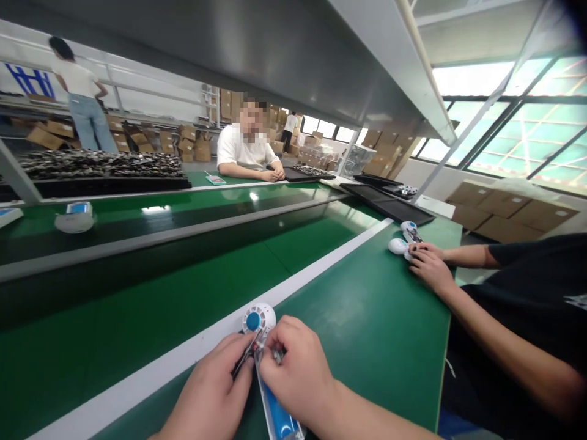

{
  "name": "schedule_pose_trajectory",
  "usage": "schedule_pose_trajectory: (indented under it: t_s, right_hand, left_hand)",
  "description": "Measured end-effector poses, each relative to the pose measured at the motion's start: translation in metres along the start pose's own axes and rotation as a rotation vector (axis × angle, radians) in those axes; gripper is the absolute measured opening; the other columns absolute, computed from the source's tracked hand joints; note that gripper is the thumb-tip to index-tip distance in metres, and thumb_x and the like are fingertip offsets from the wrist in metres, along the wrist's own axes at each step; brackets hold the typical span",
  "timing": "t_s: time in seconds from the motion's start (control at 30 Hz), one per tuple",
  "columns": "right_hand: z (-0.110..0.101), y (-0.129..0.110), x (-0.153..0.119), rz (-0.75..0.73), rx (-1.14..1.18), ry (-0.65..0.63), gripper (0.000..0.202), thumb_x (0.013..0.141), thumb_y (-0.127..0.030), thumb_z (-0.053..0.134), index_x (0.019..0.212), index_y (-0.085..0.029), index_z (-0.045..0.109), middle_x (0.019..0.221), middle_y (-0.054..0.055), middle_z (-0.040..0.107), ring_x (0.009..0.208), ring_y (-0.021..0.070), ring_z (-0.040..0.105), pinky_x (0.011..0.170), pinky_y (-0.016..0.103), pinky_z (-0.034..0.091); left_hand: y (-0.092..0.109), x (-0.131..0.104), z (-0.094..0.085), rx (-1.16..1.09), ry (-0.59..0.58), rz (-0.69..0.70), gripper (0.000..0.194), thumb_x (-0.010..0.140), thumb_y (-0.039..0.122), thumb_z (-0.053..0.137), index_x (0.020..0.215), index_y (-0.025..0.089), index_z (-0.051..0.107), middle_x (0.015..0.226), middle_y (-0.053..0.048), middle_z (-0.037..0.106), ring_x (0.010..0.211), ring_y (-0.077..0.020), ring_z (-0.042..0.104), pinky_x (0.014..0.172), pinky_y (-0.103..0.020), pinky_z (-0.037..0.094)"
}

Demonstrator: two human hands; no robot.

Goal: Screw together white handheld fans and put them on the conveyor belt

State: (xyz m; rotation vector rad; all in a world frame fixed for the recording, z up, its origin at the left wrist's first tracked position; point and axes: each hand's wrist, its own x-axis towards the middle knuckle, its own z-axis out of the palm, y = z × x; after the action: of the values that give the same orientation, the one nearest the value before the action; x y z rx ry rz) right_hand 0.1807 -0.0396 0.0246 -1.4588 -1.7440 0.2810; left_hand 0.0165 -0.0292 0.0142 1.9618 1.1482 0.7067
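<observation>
A small white device with a round slotted head and a blue centre lies at the near edge of the green table, its blue lower part pointing toward me. My left hand grips the device's dark middle section from the left, thumb and fingers closed round it. From the right, my right hand pinches at the same middle section, where thin wires and a small reddish spot show. What exactly lies between the right fingertips is too small to tell.
A co-worker's hands handle similar white devices at the right. A green conveyor with white rails crosses ahead. Black trays stand at the far right; a person sits across. A grey shelf hangs overhead.
</observation>
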Motion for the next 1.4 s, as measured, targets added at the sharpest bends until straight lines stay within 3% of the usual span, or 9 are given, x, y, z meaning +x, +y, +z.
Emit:
schedule_pose_trajectory:
  t_s: [0.23, 0.47, 0.87, 1.1, 1.2, 1.3, 1.4]
  right_hand:
    - [0.0, -0.001, -0.001, -0.002, 0.005, -0.005, 0.016, 0.059, -0.004, 0.056, 0.061, -0.017, 0.046, 0.067, -0.003, 0.051, 0.065, 0.0161, 0.05, 0.062, 0.026, 0.034]
    - [0.001, -0.002, -0.004, -0.079, -0.068, 0.005, 0.016, 0.061, -0.008, 0.054, 0.062, -0.018, 0.042, 0.068, -0.002, 0.05, 0.066, 0.0171, 0.049, 0.066, 0.029, 0.035]
    - [0.001, -0.002, -0.006, -0.163, -0.046, -0.015, 0.013, 0.076, -0.01, 0.048, 0.069, -0.018, 0.041, 0.074, 0.001, 0.05, 0.071, 0.0184, 0.049, 0.072, 0.031, 0.035]
    - [0.002, 0.001, -0.005, -0.192, -0.007, -0.031, 0.011, 0.078, -0.01, 0.045, 0.071, -0.018, 0.041, 0.076, 0.001, 0.05, 0.072, 0.0188, 0.049, 0.073, 0.032, 0.036]
    - [0.004, -0.002, -0.004, -0.174, -0.001, -0.007, 0.012, 0.074, -0.009, 0.048, 0.069, -0.018, 0.041, 0.074, 0.0, 0.049, 0.071, 0.0184, 0.048, 0.072, 0.031, 0.035]
    - [0.004, -0.001, 0.001, -0.079, 0.103, 0.013, 0.01, 0.069, -0.008, 0.052, 0.067, -0.017, 0.048, 0.072, -0.001, 0.05, 0.069, 0.0172, 0.049, 0.068, 0.028, 0.034]
    - [0.003, 0.013, 0.009, 0.101, 0.303, 0.003, 0.005, 0.076, -0.015, 0.055, 0.074, -0.019, 0.059, 0.077, 0.0, 0.056, 0.073, 0.0177, 0.054, 0.068, 0.026, 0.039]
  left_hand:
    - [-0.01, -0.002, 0.001, 0.227, 0.052, 0.218, 0.036, 0.099, 0.024, 0.038, 0.132, 0.025, 0.052, 0.126, -0.006, 0.063, 0.112, -0.0142, 0.064, 0.094, -0.023, 0.055]
    - [-0.011, -0.003, 0.0, 0.326, 0.07, 0.312, 0.04, 0.097, 0.018, 0.039, 0.135, 0.027, 0.048, 0.123, -0.004, 0.063, 0.107, -0.011, 0.065, 0.092, -0.017, 0.055]
    - [-0.005, -0.002, -0.009, 0.184, -0.069, 0.157, 0.035, 0.102, 0.03, 0.033, 0.131, 0.031, 0.052, 0.107, -0.002, 0.063, 0.092, -0.0108, 0.065, 0.08, -0.018, 0.054]
    - [-0.007, 0.0, -0.01, 0.146, -0.108, 0.183, 0.036, 0.1, 0.028, 0.036, 0.131, 0.031, 0.054, 0.117, -0.004, 0.062, 0.103, -0.0144, 0.063, 0.088, -0.022, 0.053]
    - [-0.001, 0.001, -0.009, 0.055, -0.109, 0.107, 0.034, 0.099, 0.033, 0.038, 0.124, 0.029, 0.06, 0.11, -0.006, 0.063, 0.101, -0.0172, 0.063, 0.088, -0.026, 0.054]
    - [0.002, 0.007, -0.01, -0.207, -0.089, -0.155, 0.034, 0.093, 0.04, 0.048, 0.117, 0.022, 0.065, 0.095, -0.005, 0.066, 0.073, -0.0154, 0.063, 0.065, -0.025, 0.054]
    - [-0.007, 0.022, -0.023, -0.54, 0.127, -0.44, 0.045, 0.081, 0.037, 0.064, 0.122, 0.017, 0.061, 0.081, -0.002, 0.067, 0.051, -0.0108, 0.055, 0.049, -0.022, 0.047]
